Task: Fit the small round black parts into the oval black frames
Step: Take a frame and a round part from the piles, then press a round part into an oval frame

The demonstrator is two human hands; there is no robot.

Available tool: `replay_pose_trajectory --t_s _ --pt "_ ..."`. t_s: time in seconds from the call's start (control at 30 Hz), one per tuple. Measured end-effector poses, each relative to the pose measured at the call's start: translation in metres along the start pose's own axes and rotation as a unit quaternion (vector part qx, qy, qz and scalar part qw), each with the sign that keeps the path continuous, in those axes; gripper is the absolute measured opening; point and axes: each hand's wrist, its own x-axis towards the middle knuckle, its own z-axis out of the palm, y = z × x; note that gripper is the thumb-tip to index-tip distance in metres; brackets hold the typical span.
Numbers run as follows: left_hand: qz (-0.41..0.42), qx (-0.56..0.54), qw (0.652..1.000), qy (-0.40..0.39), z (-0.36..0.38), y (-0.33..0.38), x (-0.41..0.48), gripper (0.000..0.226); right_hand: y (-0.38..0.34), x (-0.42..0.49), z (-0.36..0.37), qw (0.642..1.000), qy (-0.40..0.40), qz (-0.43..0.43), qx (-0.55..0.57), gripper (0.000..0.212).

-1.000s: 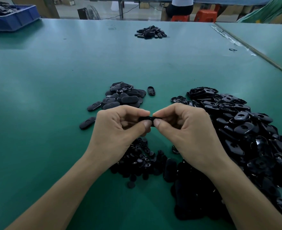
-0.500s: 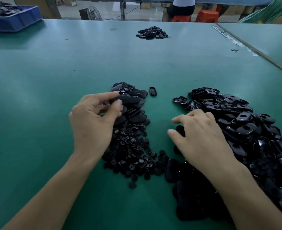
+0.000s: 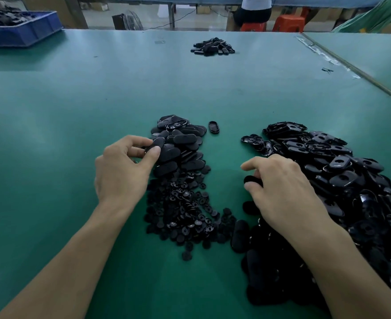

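Now: your left hand (image 3: 123, 171) pinches an oval piece (image 3: 155, 143) between thumb and forefinger, at the stack (image 3: 185, 139) beyond its fingertips. Your right hand (image 3: 282, 192) curls round a dark oval frame (image 3: 250, 180) beside its thumb. The round parts (image 3: 185, 208) lie heaped between the two hands. Risk: everything is black and the heaps touch; a dragging wrist likely scatters round parts, or you lift two nested frames.

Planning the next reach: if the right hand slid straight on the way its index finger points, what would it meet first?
The right hand would cross bare table, then probably hit the middle pile; depth is unclear.
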Motion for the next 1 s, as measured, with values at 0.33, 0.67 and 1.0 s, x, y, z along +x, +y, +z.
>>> replay_pose_trajectory --t_s 0.33,0.67,1.0 --pt "0.088 0.023 0.995 0.028 0.002 0.000 -0.002 0.013 0.002 0.004 0.005 0.986 0.117 -0.042 0.109 0.004" --pt "0.135 -0.231 0.942 -0.204 0.007 0.047 -0.048 0.015 -0.016 -0.001 0.005 0.929 0.135 -0.190 0.287 0.009" --pt "0.050 -0.363 0.899 -0.238 0.010 0.046 -0.046 0.011 -0.018 -0.001 0.009 0.908 0.152 -0.216 0.326 0.024"
